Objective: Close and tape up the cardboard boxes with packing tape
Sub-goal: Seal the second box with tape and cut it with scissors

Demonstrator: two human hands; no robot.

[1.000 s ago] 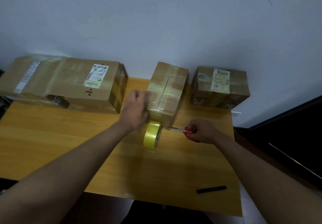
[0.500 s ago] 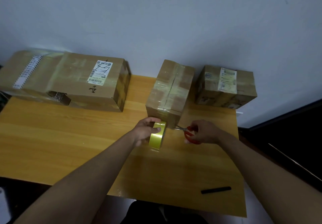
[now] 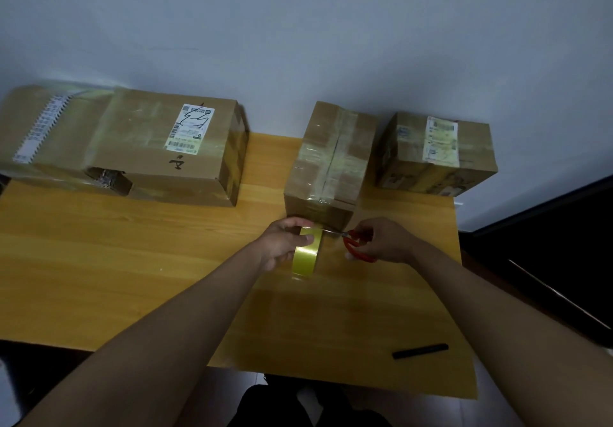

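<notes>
Cutting here risks a ragged strip: the left hand point(image 3: 282, 247) grips the tape roll point(image 3: 306, 255) near the table's point(image 3: 99, 260) far edge, the right hand point(image 3: 381, 242) clamps red scissors point(image 3: 355, 244) (blades close to fingers) beside the middle box point(image 3: 331, 161).

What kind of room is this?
Probably a small parcel-packing spot: taped cardboard boxes with shipping labels sit on a wooden table against a plain wall, with a tape roll.
</notes>
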